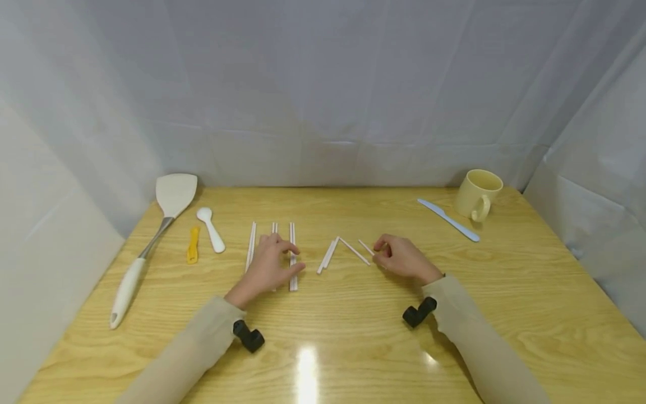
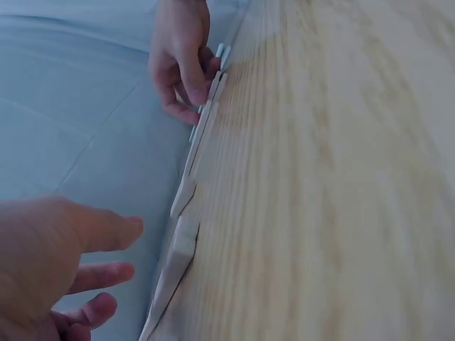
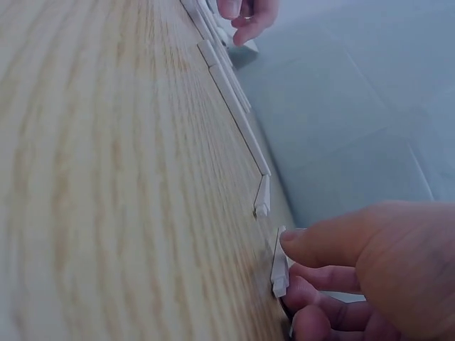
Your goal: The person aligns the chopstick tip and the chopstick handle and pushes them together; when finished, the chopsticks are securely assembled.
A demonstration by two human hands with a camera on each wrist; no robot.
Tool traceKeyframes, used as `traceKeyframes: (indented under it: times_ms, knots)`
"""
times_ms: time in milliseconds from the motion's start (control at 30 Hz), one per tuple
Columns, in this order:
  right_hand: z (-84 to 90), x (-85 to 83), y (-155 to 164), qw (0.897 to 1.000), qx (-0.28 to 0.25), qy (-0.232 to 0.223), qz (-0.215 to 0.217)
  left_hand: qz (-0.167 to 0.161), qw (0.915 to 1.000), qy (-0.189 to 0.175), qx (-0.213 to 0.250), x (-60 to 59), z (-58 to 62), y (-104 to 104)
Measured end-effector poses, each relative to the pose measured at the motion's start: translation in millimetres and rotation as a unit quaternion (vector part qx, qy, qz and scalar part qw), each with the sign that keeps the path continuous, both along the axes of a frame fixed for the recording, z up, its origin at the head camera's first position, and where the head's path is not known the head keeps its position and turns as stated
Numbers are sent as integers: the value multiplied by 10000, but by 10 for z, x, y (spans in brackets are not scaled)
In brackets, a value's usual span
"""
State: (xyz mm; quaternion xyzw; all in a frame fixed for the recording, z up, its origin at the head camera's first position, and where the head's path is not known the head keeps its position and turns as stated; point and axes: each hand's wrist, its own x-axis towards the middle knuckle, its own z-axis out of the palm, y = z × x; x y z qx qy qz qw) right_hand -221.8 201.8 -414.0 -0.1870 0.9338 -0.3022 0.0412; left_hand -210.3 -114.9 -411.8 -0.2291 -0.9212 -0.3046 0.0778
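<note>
Short stick (image 1: 366,247) at right hand (image 1: 402,259)

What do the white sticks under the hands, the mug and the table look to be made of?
White sticks: likely matte plastic or wrapped paper; thin, flat, uniformly white, so the look leaves it open.
Mug: probably glazed ceramic or plastic; pale yellow, thick wall, smooth soft sheen.
Table: wood or wood-look laminate; visible grain with a glossy light reflection.

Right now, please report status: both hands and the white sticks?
Left hand open, fingers resting on the parallel sticks. Right hand pinching a short stick flat on the table. Nothing between the hands except loose sticks.
</note>
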Motion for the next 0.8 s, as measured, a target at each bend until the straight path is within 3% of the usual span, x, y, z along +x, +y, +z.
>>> traceKeyframes:
  times_ms: [133, 367, 800]
  knots:
    - [-8, -5, 3, 10000, 12, 25, 19, -35, 9998, 20, -173, 15, 42, 133]
    - [-18, -4, -32, 9999, 71, 92, -45, -67, 9981, -490, -355, 1, 64, 326]
    - [-17, -6, -29, 9993, 229, 267, -101, 208, 9964, -710, -414, 17, 16, 438]
